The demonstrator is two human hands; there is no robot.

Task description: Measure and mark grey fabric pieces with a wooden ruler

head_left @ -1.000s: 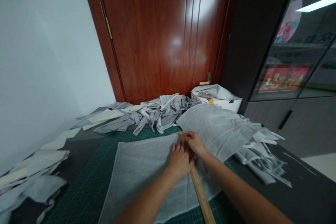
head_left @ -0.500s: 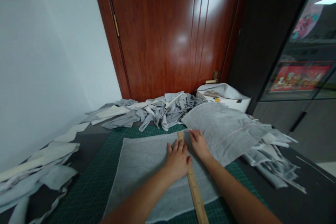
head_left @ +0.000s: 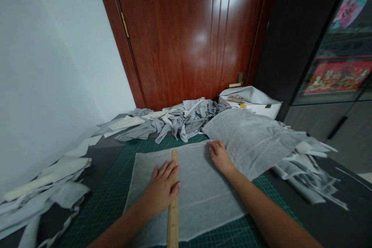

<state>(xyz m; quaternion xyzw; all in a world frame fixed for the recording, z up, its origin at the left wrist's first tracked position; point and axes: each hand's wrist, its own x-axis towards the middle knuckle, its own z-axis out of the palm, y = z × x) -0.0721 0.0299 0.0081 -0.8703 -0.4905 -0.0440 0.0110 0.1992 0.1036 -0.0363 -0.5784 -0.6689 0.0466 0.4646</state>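
A pale grey fabric sheet (head_left: 200, 178) with a faint pink line across it lies flat on a green cutting mat (head_left: 110, 186). Over its left part runs a long wooden ruler (head_left: 173, 217), roughly lengthwise to my view. My left hand (head_left: 162, 186) rests on the ruler and holds it, fingers laid over it and thumb on the right side. At the sheet's far right edge my right hand (head_left: 220, 157) pinches the cloth between thumb and fingers; the fingertips are partly hidden.
Heaped grey scraps (head_left: 186, 118) lie along the back, and more strips (head_left: 49, 186) at the left. Another grey fabric piece (head_left: 252, 139) covers the right rear, beside rolled offcuts (head_left: 308, 174). A white box (head_left: 261, 110) stands behind it. A wooden door (head_left: 186, 38) closes off the back.
My left hand and the ruler have slid left across the sheet, and the ruler now lies straighter. My right hand stays at the far edge. The view has shifted slightly.
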